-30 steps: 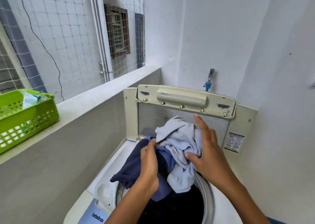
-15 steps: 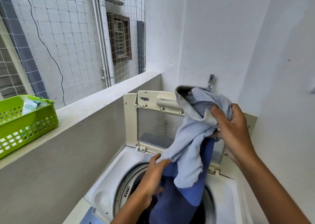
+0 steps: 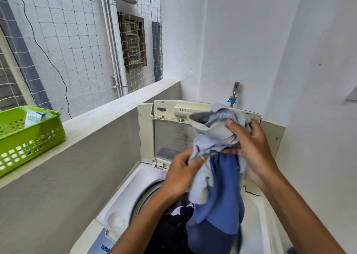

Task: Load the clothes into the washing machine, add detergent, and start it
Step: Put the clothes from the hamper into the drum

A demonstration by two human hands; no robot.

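Above the washer [image 3: 123, 192], lid [image 3: 146, 136] propped upright: pale shirt [image 3: 212, 136] bunched in right hand [image 3: 253, 149], fingers curled round it; left hand [image 3: 181, 174] pinching its lower edge. Blue garment [image 3: 224, 199] hanging beneath into the drum, onto dark clothes [image 3: 172, 230]. Green basket [image 3: 29, 136] well apart on the ledge [image 3: 108, 116], left

Washing machine [image 3: 123, 205] at lower centre of your frame, lid [image 3: 146, 136] raised behind drum. Your hands, left hand [image 3: 180, 173] and right hand [image 3: 255, 147], hold clothes [image 3: 218, 186] above drum. Basket [image 3: 29, 138] on ledge [image 3: 108, 118], far left. Tap [image 3: 234, 93] on wall behind lid.
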